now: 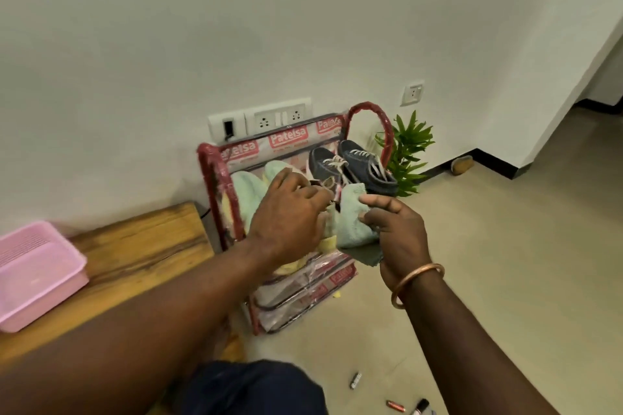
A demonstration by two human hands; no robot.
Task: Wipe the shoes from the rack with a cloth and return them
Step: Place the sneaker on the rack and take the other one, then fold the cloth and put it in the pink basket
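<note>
Gripping the cloth with our right hand: thumb and lower fingers are curled round the pale green fabric, index finger stretched across its top. There is a copper bangle on that wrist. The cloth hangs at the front edge of the rack, top shelf, just below the toe of the outer sneaker.

Our left hand is just beside the right one, reaching over the top shelf. Its fingers are bent down at the near end of the inner sneaker, right at the laces. We cannot tell if they have a grip; the hand hides the contact.

Both sneakers are dark blue with white laces, side by side on the right half of the top shelf, touching or nearly so. Pale green slippers take the left half. The rack has a red frame with plastic wrap printed "Patelsa" and stands against the wall under the socket strip.

A green plant stands to the right of the rack. The wooden bench on the left carries a pink basket. Batteries lie on the floor by our knee.
</note>
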